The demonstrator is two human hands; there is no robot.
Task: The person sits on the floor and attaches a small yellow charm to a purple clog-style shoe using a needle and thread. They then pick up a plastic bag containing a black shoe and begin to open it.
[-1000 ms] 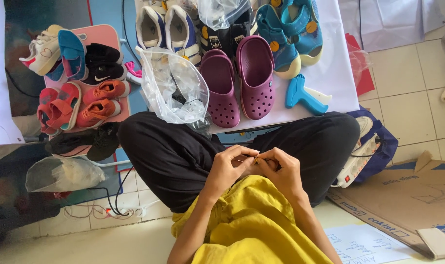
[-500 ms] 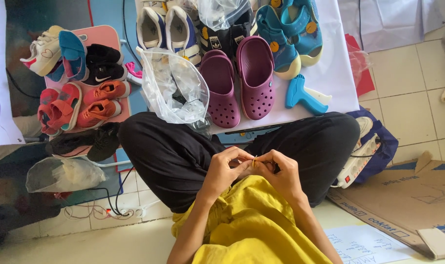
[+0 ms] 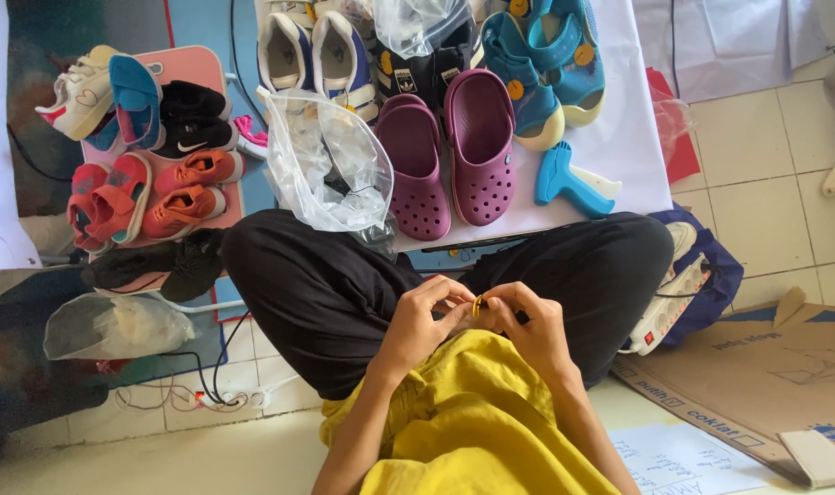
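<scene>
Tiled floor, person seated cross-legged in black trousers and a yellow top, shoes spread ahead on a white sheet (image 3: pixel 619 137) and a pink board (image 3: pixel 197 60). Both hands meet over the lap. Left hand (image 3: pixel 422 321) and right hand (image 3: pixel 527 325) each pinch a small yellow item (image 3: pixel 477 304), thin and short, possibly a tie or band; too small to tell. Grip: fingertips of both hands closed on it, one from each side, so the item sits exactly between the two grips, touching both. Its long axis looks near upright in view, running away from the body; not certain. Neither hand is nearer than the other. Beyond the grip, away from the body: pair of purple clogs (image 3: pixel 454 160), well apart from the hands. Beyond and to the left of the grip: crumpled clear plastic bag (image 3: pixel 330 165), resting against the knee. Beyond and to the right: blue plastic tagging gun (image 3: pixel 569 179) on the sheet, nearer the right hand. Far right of the grip: white power strip (image 3: pixel 669 307) by the knee, flattened cardboard (image 3: pixel 766 385) behind it.
</scene>
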